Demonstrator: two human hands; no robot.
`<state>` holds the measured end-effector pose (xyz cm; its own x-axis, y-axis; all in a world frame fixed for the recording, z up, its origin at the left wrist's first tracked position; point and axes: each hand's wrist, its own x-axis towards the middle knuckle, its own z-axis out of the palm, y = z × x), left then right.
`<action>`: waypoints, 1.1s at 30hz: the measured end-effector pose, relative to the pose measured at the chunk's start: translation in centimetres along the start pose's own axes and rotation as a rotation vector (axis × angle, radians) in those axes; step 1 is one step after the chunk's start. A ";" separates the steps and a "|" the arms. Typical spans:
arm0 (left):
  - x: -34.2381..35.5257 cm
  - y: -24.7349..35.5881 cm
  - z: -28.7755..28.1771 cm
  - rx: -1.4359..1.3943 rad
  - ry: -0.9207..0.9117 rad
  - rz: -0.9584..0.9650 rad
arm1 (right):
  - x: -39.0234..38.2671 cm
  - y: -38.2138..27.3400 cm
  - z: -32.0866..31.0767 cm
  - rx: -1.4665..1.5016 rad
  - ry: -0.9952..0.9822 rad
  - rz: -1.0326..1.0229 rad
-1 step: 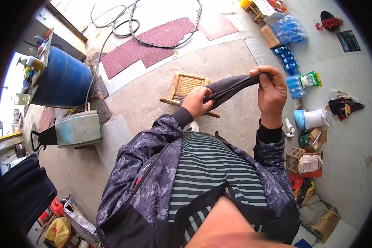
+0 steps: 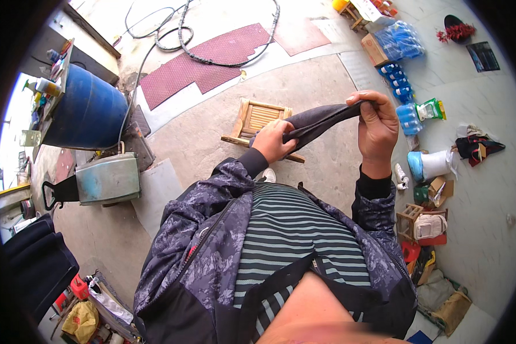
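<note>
A dark grey cloth, folded lengthwise, stretches between my two hands in front of my chest. My left hand grips its lower, nearer end, fingers wrapped over the fabric. Higher and to the right, my right hand pinches the other end between thumb and fingers. The cloth slants up to the right, with a fold line running along it. Below it stands a small wooden stool with a slatted top, partly covered by my left hand and the cloth.
On the left are a blue barrel and a grey metal box. A black hose coils over maroon mats ahead. Bottled packs, white shoes and a beige bag line the right wall.
</note>
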<state>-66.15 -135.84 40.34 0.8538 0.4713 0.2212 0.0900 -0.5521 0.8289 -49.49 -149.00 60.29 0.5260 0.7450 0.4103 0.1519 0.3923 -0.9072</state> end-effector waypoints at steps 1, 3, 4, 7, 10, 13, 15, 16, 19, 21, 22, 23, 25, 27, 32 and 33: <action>0.0 0.0 0.2 -0.007 0.002 0.006 | -0.1 -0.1 0.0 0.004 0.004 -0.006; 0.0 0.0 0.6 -0.013 -0.014 -0.012 | -0.2 -0.2 0.1 0.017 0.023 -0.015; -0.1 -0.1 0.9 -0.008 -0.024 -0.032 | -0.2 -0.2 0.2 0.024 0.031 -0.020; -0.4 -0.7 1.4 0.001 -0.002 -0.019 | -0.4 -0.4 0.3 0.015 0.067 -0.014; -0.9 -1.7 1.4 0.047 -0.012 -0.036 | -0.5 -0.8 0.2 -0.019 0.106 -0.040; -1.3 -1.9 1.6 0.136 -0.022 -0.068 | -0.7 -0.9 0.4 -0.043 0.130 -0.048; -1.2 -1.4 2.0 0.098 0.027 -0.048 | -0.9 -0.7 0.7 -0.049 0.127 -0.047; -1.1 -1.1 2.1 0.092 0.030 -0.058 | -1.0 -0.7 0.8 -0.051 0.125 -0.049; -0.7 -0.5 2.3 0.082 0.059 -0.080 | -1.4 -0.7 1.2 -0.084 0.089 -0.028; -0.6 -0.5 2.2 0.071 0.105 -0.085 | -1.5 -0.8 1.4 -0.107 0.094 -0.031; -0.7 -0.6 2.1 0.086 0.123 -0.072 | -1.6 -0.8 1.4 -0.118 0.095 -0.032; -0.7 -0.7 2.1 0.088 0.140 -0.070 | -1.6 -0.8 1.4 -0.126 0.111 -0.041; -1.0 -1.0 2.0 0.092 0.164 -0.074 | -1.6 -0.8 1.4 -0.143 0.144 -0.058; -1.2 -1.4 1.8 0.096 0.193 -0.080 | -1.7 -0.7 1.4 -0.153 0.148 -0.056; -2.1 -2.6 1.0 0.221 0.227 -0.096 | -2.0 -0.4 1.0 -0.159 0.160 -0.042; -2.4 -2.9 0.8 0.227 0.211 -0.113 | -2.0 -0.3 0.8 -0.160 0.165 -0.044</action>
<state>-68.03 -135.86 36.98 0.7092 0.6571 0.2554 0.3105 -0.6164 0.7236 -51.30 -150.18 59.84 0.6438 0.6253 0.4410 0.3015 0.3224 -0.8973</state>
